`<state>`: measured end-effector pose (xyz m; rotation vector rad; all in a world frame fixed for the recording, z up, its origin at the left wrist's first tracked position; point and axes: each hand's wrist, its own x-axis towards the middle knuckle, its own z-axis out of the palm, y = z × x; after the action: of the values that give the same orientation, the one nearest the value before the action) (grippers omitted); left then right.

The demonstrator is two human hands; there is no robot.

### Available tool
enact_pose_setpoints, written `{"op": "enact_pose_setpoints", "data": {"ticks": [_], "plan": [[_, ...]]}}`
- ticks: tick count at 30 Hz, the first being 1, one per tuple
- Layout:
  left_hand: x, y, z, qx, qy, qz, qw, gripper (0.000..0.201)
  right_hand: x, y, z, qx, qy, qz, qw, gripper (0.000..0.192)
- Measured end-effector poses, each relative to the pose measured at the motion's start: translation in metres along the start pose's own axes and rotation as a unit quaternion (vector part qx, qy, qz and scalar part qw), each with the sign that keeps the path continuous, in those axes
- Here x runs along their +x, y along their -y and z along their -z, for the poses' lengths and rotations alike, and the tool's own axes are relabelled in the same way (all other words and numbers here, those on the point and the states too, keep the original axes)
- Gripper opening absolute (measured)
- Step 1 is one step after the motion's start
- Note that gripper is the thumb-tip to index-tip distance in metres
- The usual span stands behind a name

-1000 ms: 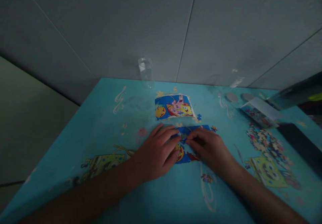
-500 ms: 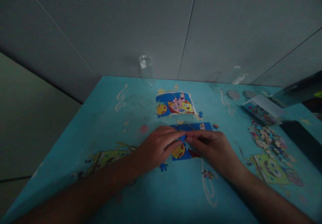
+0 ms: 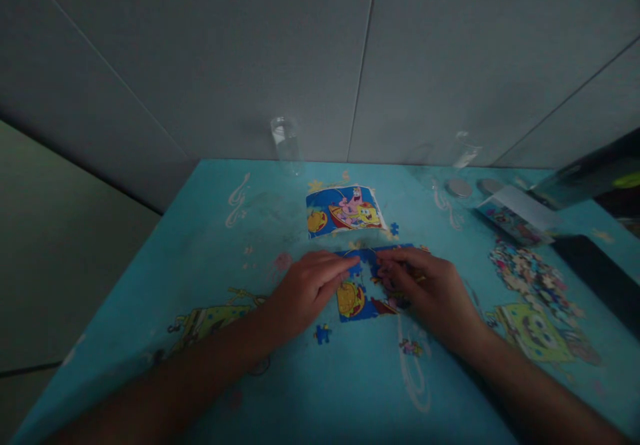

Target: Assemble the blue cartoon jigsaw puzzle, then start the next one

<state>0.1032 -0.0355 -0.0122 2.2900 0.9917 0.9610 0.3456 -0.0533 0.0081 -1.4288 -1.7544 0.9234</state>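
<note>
Our left hand (image 3: 311, 289) and right hand (image 3: 434, 288) touching the puzzle (image 3: 351, 300), fingers bent, pinching or not we can't tell, loose piece (image 3: 323, 333) near left fingers.

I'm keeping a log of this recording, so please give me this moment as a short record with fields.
Left hand: fingertips at the puzzle's upper left part
Right hand: fingertips by the puzzle's gap; any piece held is unclear
Puzzle: partly joined, with a gap near its middle
Picture card: flat behind the puzzle
Loose blue pieces: one in front of the puzzle, one by the card's right corner
Piece pile: on the table's right side
Clear containers: two, near the wall
</note>
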Motion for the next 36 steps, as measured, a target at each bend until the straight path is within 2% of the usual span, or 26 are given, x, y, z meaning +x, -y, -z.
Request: {"op": "enact_pose_setpoints", "data": {"ticks": [8,14,22,28,36], "plan": [[0.000,0.005,-0.001,0.001,0.002,-0.024,1.000,0.024,0.003,-0.001,0.006,-0.106,-0.031,0.072,0.991,0.022],[0.008,0.003,-0.004,0.079,0.035,-0.076,0.993,0.023,0.001,-0.008,0.010,-0.138,-0.024,0.111,0.984,0.021],[0.018,0.010,-0.016,0.075,0.034,-0.042,0.996,0.024,-0.004,-0.005,0.016,-0.158,-0.018,0.128,0.979,0.021],[0.016,0.013,-0.016,0.074,0.045,-0.035,0.996,0.025,-0.005,-0.008,0.015,-0.159,0.006,0.147,0.976,0.018],[0.017,0.013,-0.016,0.063,0.048,-0.025,0.997,0.023,-0.007,-0.008,0.017,-0.173,0.019,0.139,0.975,0.016]]}}
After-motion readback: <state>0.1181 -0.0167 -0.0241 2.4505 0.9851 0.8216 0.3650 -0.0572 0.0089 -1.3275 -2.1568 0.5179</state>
